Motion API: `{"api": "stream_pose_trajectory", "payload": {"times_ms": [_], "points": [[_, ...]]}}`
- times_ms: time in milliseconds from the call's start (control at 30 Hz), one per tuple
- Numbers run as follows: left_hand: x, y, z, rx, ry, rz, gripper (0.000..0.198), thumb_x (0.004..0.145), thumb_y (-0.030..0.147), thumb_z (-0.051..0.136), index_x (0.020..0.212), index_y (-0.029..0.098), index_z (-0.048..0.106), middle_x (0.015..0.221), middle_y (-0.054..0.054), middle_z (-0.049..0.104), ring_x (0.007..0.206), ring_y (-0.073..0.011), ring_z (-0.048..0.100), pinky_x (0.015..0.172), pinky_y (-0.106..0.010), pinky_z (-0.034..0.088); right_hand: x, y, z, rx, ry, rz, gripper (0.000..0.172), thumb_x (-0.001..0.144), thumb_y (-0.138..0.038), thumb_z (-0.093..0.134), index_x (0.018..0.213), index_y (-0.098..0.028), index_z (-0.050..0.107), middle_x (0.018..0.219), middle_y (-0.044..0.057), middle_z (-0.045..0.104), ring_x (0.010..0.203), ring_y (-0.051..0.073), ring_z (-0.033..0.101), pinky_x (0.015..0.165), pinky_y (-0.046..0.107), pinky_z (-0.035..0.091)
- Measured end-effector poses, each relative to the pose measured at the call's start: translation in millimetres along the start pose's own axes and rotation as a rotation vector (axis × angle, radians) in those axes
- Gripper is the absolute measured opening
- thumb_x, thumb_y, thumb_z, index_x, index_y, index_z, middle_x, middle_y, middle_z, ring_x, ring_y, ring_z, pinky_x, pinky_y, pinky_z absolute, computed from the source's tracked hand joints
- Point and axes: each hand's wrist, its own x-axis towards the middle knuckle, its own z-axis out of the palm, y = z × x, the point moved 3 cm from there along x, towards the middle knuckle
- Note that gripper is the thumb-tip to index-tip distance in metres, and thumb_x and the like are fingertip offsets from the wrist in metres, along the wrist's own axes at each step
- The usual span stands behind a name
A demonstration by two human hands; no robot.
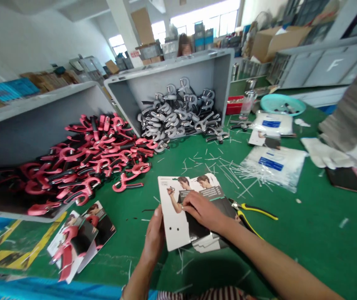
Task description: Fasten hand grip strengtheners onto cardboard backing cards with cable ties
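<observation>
My left hand (155, 233) grips the left edge of a printed cardboard backing card (174, 237), its thumb along the edge. This card lies partly over a stack of similar cards (211, 243). Against the card's face, my right hand (203, 211) has its fingers curled together; whatever is between the fingertips is too small to make out. Right of the stack are cutting pliers (247, 212) with yellow and black handles. At left lie two cards with pink hand grips (67, 252) attached. A loose pink hand grip (126, 183) rests before the pink pile.
A grey bin (34, 121) of pink hand grips stands at left, another grey bin (225, 71) of grey ones behind. White cable ties (228, 171) lie scattered near plastic bags (278, 166). A turquoise bowl (283, 98), bottle (247, 104) and white gloves (325, 154) are at right.
</observation>
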Motion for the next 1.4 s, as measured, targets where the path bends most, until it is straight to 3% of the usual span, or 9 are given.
{"api": "stream_pose_trajectory", "payload": {"times_ms": [133,333,433,533,633,767,1000,1233,1400], "points": [[1,2,-1.3,0.025,-0.038,-0.109,0.075,0.066,0.044,0.081,0.132,0.018,0.055,0.114,-0.01,0.071,0.083,-0.0234,0.069,0.068,-0.029,0.053,-5,-10,-1,0.026,0.078,0.029,0.013,0.099,-0.028,0.049,0.088,-0.022,0.052,0.089,0.003,0.058,0.087,0.019,0.055,0.081,0.031,0.045],[-11,-1,1.1,-0.128,-0.067,-0.293,0.071,0.062,0.042,0.081,0.126,0.017,0.062,0.082,-0.005,0.076,0.056,-0.0179,0.066,0.05,-0.024,0.048,-57,-21,-33,0.048,0.261,0.215,0.012,0.098,-0.031,0.049,0.094,-0.024,0.058,0.089,0.003,0.063,0.083,0.018,0.059,0.077,0.03,0.047],[-15,-7,6.8,-0.179,-0.1,-0.312,0.067,0.063,0.042,0.08,0.123,0.017,0.064,0.08,-0.006,0.076,0.054,-0.0178,0.066,0.049,-0.024,0.048,-92,3,-69,-0.169,0.293,0.311,0.016,0.098,-0.031,0.048,0.106,-0.024,0.06,0.102,0.006,0.066,0.094,0.021,0.062,0.084,0.035,0.049],[-5,-13,16.5,-0.171,-0.186,-0.302,0.063,0.064,0.042,0.081,0.119,0.016,0.064,0.082,-0.007,0.076,0.056,-0.0179,0.066,0.05,-0.025,0.049,-108,43,-113,-0.457,0.318,0.468,0.018,0.095,-0.029,0.046,0.1,-0.022,0.062,0.096,0.006,0.066,0.09,0.022,0.063,0.083,0.038,0.051],[8,-21,24.2,-0.086,-0.203,-0.292,0.056,0.062,0.044,0.082,0.107,0.014,0.067,0.076,-0.006,0.075,0.057,-0.0192,0.067,0.051,-0.025,0.049,-99,77,-140,-0.567,0.285,0.537,0.017,0.092,-0.025,0.048,0.092,-0.019,0.064,0.092,0.006,0.066,0.091,0.022,0.063,0.086,0.038,0.049],[7,-31,21.5,-0.042,-0.148,-0.224,0.052,0.066,0.052,0.078,0.102,0.016,0.066,0.072,-0.003,0.073,0.056,-0.0173,0.066,0.052,-0.024,0.049,-73,105,-146,-0.685,0.224,0.683,0.013,0.089,-0.024,0.055,0.087,-0.016,0.065,0.096,0.01,0.066,0.092,0.023,0.064,0.083,0.035,0.048],[-18,-43,0.3,0.0,-0.198,-0.23,0.051,0.073,0.054,0.073,0.104,0.015,0.066,0.077,-0.004,0.071,0.061,-0.0173,0.062,0.053,-0.026,0.049,-65,114,-150,-0.833,0.14,0.828,0.015,0.092,-0.023,0.051,0.09,-0.015,0.064,0.095,0.014,0.067,0.085,0.024,0.065,0.07,0.031,0.046],[-1,-25,-24.9,0.234,0.143,0.158,0.055,0.077,0.051,0.069,0.121,0.02,0.061,0.12,-0.011,0.067,0.101,-0.0238,0.065,0.091,-0.038,0.052,-87,94,-182,-0.949,0.219,0.801,0.018,0.093,-0.019,0.045,0.089,-0.016,0.062,0.093,0.016,0.066,0.09,0.027,0.06,0.073,0.034,0.043],[-30,5,2.1,0.489,-0.062,0.538,0.035,0.093,0.03,0.057,0.127,0.028,0.06,0.123,-0.007,0.067,0.109,-0.0208,0.064,0.095,-0.036,0.051,-99,45,-164,-0.894,0.236,0.632,0.015,0.095,-0.023,0.046,0.097,-0.017,0.06,0.098,0.011,0.065,0.093,0.025,0.057,0.084,0.035,0.044]]}}
